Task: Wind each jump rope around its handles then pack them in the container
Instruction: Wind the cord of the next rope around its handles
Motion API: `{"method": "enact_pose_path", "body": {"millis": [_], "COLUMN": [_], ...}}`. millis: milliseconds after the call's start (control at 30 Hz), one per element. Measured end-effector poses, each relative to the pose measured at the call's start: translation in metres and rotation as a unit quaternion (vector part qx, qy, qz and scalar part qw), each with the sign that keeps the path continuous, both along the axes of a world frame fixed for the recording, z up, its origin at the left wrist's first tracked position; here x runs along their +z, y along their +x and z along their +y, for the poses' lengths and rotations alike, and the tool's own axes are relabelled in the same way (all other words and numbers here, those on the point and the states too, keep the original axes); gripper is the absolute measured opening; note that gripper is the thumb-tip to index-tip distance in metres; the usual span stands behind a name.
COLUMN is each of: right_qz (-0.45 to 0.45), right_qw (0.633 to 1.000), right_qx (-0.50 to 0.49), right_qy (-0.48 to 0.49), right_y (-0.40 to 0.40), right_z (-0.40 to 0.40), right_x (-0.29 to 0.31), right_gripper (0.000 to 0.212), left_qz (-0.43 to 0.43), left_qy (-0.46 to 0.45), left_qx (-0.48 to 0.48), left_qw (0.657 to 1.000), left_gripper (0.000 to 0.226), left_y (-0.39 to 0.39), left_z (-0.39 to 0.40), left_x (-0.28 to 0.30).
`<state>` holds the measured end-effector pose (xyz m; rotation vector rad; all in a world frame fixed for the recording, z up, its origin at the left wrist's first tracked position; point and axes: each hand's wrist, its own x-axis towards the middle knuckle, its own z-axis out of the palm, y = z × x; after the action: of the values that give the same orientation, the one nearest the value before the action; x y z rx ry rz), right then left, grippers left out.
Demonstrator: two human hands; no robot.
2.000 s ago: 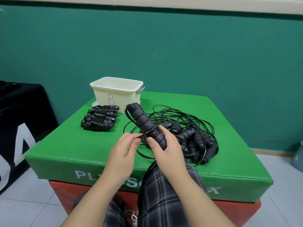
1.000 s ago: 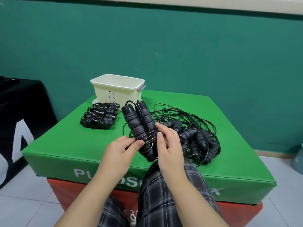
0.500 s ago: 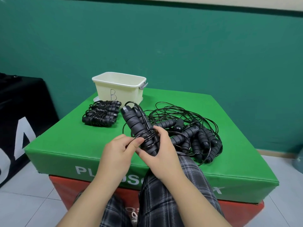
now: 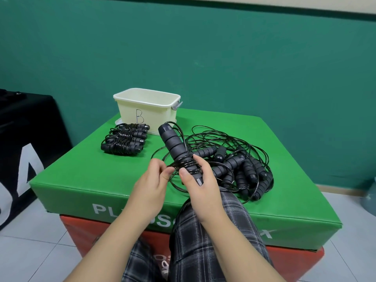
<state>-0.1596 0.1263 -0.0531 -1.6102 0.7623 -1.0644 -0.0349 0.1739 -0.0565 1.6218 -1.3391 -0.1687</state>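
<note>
1. Head view: the right hand [image 4: 200, 187] curls round the lower end of the paired handles [image 4: 177, 152], thumb across the front, so the pair stays together and tilts up and away from the fingers, leaving its upper length bare for winding.
2. Just above the right thumb, a few turns of cord [image 4: 188, 162] sit tight on the handles; the thumb probably pins them against slipping.
3. The left hand [image 4: 151, 185] pinches the cord between thumb and bent fingers, just beside the right thumb, likely to keep it taut while guiding it round.
4. Slack loops hang below both hands, so I judge the winding far from done.
5. Beyond the right fingers lies the tangled pile [image 4: 234, 165] of unwound ropes.
6. Beyond the left fingers, the wound bundles [image 4: 124, 142] wait close to the tub [image 4: 146, 107], apparently staged for packing; I cannot see inside it.
</note>
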Motion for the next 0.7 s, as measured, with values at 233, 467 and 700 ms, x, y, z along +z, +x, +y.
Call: {"method": "enact_pose_path", "body": {"millis": [233,467,700], "right_qz": [-0.126,0.005,0.026], "right_qw": [0.991,0.995,0.978], "right_qx": [0.003,-0.056,-0.065], "right_qy": [0.041,-0.083,-0.195], "right_y": [0.004,0.003,0.004], "right_z": [-0.003,-0.007,-0.007], "right_x": [-0.006,-0.005,-0.009], "right_gripper": [0.049,0.020,0.032], "left_qz": [0.165,0.176,0.126], "left_qy": [0.080,0.005,0.011], "left_qx": [-0.086,-0.004,0.058], "left_qw": [0.979,0.984,0.990], "left_gripper": [0.047,0.030,0.026], "left_y": [-0.007,-0.001,0.001], "left_z": [-0.009,-0.003,-0.003], "left_x": [0.014,0.009,0.000]}}
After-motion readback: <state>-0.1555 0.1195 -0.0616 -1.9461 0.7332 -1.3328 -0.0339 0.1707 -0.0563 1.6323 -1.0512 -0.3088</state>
